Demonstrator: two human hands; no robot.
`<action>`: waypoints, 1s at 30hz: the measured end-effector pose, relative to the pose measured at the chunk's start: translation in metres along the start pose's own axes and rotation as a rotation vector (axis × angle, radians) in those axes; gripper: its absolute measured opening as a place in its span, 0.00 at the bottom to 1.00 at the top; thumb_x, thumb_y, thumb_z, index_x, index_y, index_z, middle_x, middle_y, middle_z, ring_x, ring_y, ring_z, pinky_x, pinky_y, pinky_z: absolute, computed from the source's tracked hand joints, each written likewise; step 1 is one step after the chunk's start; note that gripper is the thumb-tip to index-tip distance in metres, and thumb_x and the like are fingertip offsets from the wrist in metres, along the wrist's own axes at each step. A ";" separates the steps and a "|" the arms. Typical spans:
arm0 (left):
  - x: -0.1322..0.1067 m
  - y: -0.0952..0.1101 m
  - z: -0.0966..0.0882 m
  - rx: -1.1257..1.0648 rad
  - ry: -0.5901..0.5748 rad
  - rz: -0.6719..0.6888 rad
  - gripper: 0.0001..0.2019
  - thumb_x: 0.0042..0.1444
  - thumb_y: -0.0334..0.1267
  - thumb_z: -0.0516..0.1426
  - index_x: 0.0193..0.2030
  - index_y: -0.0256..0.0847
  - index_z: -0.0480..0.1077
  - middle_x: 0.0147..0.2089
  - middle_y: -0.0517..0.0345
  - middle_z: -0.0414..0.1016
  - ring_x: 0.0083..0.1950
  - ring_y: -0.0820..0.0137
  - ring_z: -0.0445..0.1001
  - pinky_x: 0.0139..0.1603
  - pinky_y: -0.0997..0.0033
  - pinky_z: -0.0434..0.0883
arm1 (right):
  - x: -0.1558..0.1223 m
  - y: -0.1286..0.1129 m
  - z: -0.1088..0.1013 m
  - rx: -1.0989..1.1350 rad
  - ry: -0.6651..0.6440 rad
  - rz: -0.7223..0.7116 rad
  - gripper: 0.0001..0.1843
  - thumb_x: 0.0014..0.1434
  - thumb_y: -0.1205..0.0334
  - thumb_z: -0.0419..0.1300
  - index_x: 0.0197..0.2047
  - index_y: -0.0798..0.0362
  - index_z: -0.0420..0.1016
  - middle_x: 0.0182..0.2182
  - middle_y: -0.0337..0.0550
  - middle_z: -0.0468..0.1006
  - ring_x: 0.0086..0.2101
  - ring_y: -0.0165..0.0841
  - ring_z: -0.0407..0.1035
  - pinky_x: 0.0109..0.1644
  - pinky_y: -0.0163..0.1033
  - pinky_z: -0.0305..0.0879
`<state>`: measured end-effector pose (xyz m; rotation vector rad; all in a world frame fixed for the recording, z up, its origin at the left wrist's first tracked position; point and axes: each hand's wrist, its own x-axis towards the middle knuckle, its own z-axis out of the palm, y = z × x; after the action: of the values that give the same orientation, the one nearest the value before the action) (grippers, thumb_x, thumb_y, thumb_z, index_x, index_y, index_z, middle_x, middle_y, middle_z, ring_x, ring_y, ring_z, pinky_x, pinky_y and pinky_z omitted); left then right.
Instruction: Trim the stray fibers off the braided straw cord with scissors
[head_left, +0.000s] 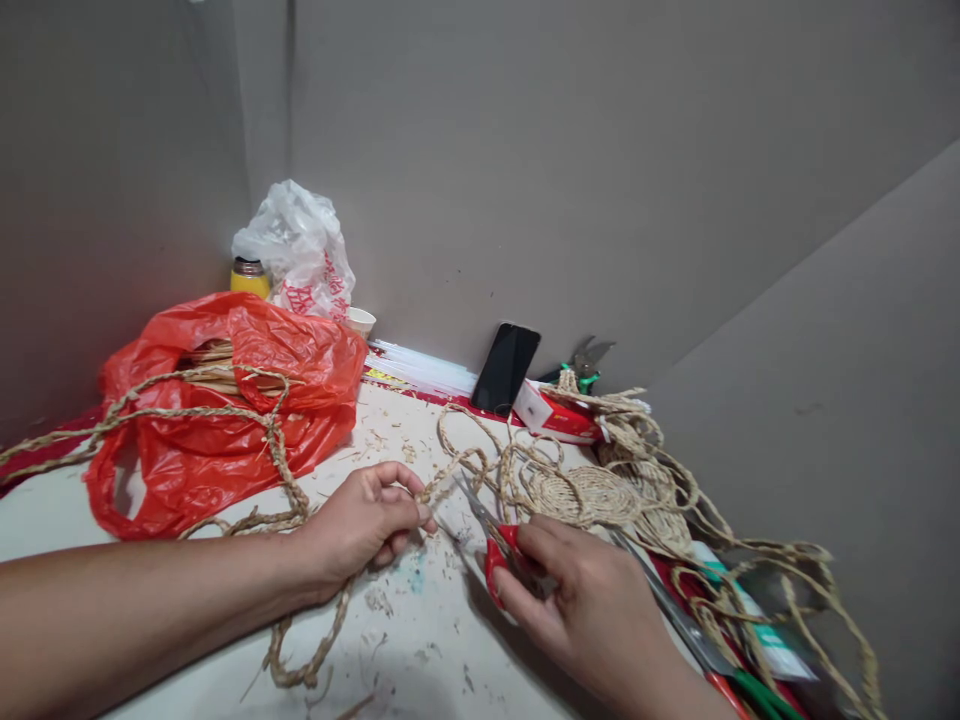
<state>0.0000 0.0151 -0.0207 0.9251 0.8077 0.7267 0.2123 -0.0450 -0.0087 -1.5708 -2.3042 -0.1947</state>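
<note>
My left hand (382,515) pinches a braided straw cord (315,655), which runs from the fingers toward a tangle of cord on the right and also loops below the wrist. My right hand (577,590) grips red-handled scissors (504,545), thumb and fingers at the handle loops. The scissor blades are parted and point up and left, close to the cord just beyond my left fingertips. Whether a blade touches the cord I cannot tell. A flat coiled straw piece (577,497) lies behind my right hand, with loose loops around it.
A red plastic bag (180,460) with straw inside sits at left. Behind it are a yellow bottle (250,278), a white bag (300,240) and a cup (361,320). A phone (506,368) leans at the wall near pruning shears (589,358). Green-handled scissors (705,650) lie right.
</note>
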 end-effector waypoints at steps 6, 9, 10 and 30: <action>0.000 0.000 0.000 0.001 -0.051 -0.023 0.15 0.48 0.37 0.60 0.42 0.39 0.62 0.29 0.58 0.76 0.16 0.84 0.53 0.16 0.80 0.45 | -0.002 -0.002 0.004 -0.057 0.003 -0.018 0.11 0.55 0.57 0.57 0.23 0.52 0.66 0.21 0.38 0.67 0.21 0.29 0.60 0.27 0.35 0.49; 0.001 0.000 0.000 0.018 -0.075 -0.007 0.17 0.51 0.41 0.59 0.45 0.36 0.65 0.30 0.57 0.76 0.16 0.84 0.53 0.16 0.80 0.46 | -0.001 -0.003 0.006 -0.092 0.020 -0.029 0.11 0.55 0.57 0.57 0.23 0.52 0.67 0.20 0.38 0.67 0.22 0.30 0.60 0.28 0.35 0.49; 0.001 0.000 0.000 0.019 -0.083 0.000 0.17 0.52 0.42 0.59 0.46 0.36 0.65 0.29 0.57 0.76 0.16 0.84 0.53 0.16 0.80 0.46 | 0.000 -0.002 0.007 -0.103 0.026 -0.033 0.11 0.55 0.57 0.57 0.23 0.52 0.67 0.20 0.38 0.67 0.22 0.30 0.61 0.28 0.36 0.49; 0.000 -0.002 0.000 0.086 -0.107 0.048 0.17 0.51 0.39 0.61 0.45 0.37 0.62 0.31 0.58 0.75 0.20 0.82 0.58 0.20 0.79 0.54 | 0.002 -0.001 -0.003 0.027 -0.094 -0.039 0.11 0.53 0.59 0.56 0.22 0.52 0.64 0.20 0.38 0.66 0.22 0.29 0.59 0.28 0.35 0.48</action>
<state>0.0001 0.0142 -0.0230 1.0550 0.7294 0.6821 0.2113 -0.0448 -0.0049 -1.5541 -2.3998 -0.1001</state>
